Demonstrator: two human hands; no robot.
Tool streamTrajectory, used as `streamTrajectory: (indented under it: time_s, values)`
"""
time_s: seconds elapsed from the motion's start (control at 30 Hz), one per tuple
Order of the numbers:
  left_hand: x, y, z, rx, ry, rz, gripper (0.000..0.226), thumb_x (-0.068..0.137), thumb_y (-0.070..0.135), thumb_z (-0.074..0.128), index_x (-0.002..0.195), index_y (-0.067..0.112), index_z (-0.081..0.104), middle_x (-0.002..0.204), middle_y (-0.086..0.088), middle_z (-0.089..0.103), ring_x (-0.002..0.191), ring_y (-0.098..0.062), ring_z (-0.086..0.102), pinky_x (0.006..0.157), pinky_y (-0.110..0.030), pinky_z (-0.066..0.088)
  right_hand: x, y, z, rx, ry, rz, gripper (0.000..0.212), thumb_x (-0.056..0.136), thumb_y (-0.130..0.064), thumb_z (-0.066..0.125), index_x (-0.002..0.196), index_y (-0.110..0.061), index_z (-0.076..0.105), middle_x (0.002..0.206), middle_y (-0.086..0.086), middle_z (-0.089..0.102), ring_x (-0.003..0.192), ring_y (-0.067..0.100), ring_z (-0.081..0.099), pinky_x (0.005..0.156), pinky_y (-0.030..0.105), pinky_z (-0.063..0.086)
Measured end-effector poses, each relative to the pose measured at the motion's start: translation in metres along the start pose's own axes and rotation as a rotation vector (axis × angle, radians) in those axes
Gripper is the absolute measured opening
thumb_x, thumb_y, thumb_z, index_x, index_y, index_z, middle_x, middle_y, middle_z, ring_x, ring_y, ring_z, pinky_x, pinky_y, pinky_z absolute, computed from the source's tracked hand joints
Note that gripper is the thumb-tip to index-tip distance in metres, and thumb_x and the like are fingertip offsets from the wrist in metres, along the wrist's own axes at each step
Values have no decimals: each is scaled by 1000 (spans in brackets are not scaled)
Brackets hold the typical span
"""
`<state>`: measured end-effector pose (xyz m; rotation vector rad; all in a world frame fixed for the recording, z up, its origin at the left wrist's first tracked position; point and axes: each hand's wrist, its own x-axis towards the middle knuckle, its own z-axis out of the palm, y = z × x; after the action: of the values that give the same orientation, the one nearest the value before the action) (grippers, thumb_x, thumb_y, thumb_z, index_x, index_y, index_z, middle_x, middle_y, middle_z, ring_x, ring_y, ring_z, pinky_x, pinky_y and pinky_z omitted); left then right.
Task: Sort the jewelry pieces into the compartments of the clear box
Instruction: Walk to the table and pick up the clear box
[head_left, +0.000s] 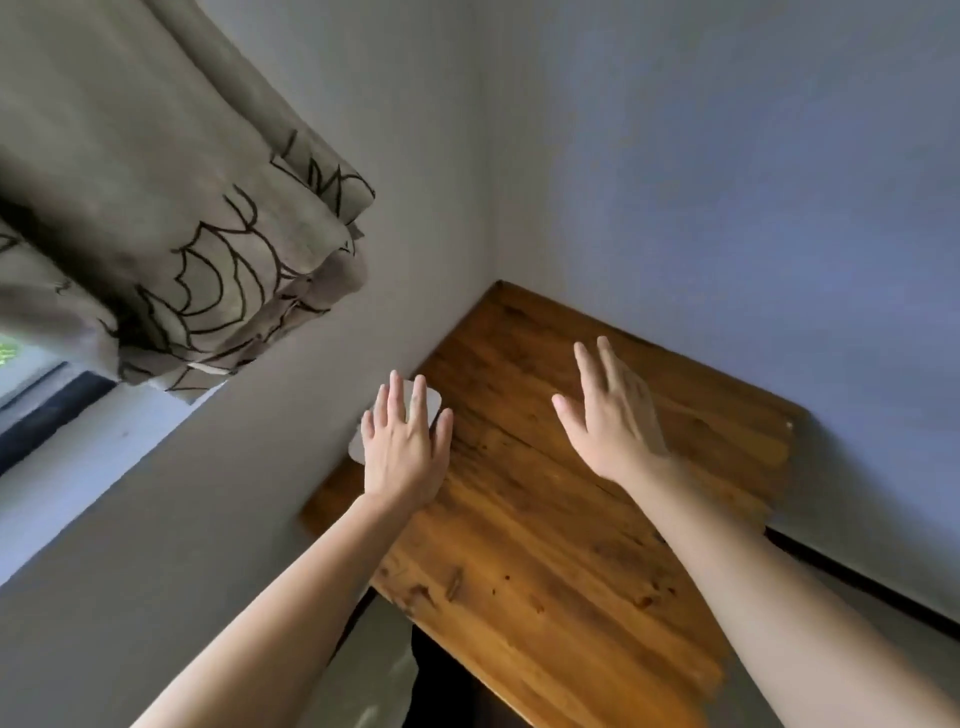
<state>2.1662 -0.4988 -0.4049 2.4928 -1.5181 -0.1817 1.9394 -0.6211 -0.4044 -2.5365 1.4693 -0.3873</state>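
Observation:
Both my hands are stretched out flat over a wooden table (545, 519) set in the corner of a room. My left hand (405, 452) has its fingers spread and lies over a pale, rounded, translucent thing (434, 402) at the table's left edge against the wall; most of that thing is hidden and I cannot tell whether it is the clear box. Over the middle of the table, my right hand (613, 415) is open with fingers apart and holds nothing. No jewelry pieces show.
A grey wall (363, 156) runs along the table's left side and a bluish wall (727, 182) along its far side. A patterned beige curtain (182, 234) hangs over a window (31, 374) at the left. Dark space lies below the table's near edge.

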Motion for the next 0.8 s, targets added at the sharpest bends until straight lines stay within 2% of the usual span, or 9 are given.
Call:
streamTrajectory:
  time_s: [0.13,0.2,0.4,0.53,0.6,0.7,0.8]
  values:
    - [27,-25,64,-64,-117,3,64,101,57,17,156,24,16,166,-11,7,152,-31,6,121,-49,8,7,-4,72,58,-41,137,69,101,-50,40,156,-13,21,162,22,20,143,38,35,112,48,33]
    - [33,-39,90,-82,-116,0,63,102,56,17,156,24,14,167,-9,4,152,-28,0,122,-50,5,7,-10,105,99,-76,177,68,102,-50,39,156,-14,20,163,21,19,143,38,35,111,50,36]
    - [40,-84,154,-141,25,-105,62,101,57,21,155,27,18,167,-4,6,153,-24,-2,122,-48,1,12,-26,202,235,-99,180,65,102,-50,41,155,-16,25,162,16,24,145,32,33,112,45,37]
    - [38,-113,193,-249,197,-204,65,101,55,29,155,22,16,166,-12,3,152,-29,1,120,-50,4,28,-37,252,355,-31,135,62,103,-46,42,155,-17,27,161,11,28,146,26,30,114,40,33]
    - [38,-124,209,-301,282,-277,69,100,53,33,156,17,13,166,-14,-2,151,-29,-1,119,-44,1,40,-48,270,441,-12,121,60,104,-45,41,155,-17,25,161,10,30,146,24,29,114,40,31]
    - [40,-135,228,-514,340,-436,80,98,52,37,156,10,2,164,-17,-9,151,-29,-4,120,-37,1,58,-66,292,510,1,112,60,104,-45,37,156,-17,25,159,8,32,146,23,28,117,44,28]
    - [45,-142,241,-659,361,-451,80,100,47,38,155,6,-4,165,-15,-8,151,-24,-5,117,-27,-4,76,-83,309,517,-22,55,63,105,-48,32,157,-15,21,161,9,30,148,23,25,120,44,18]
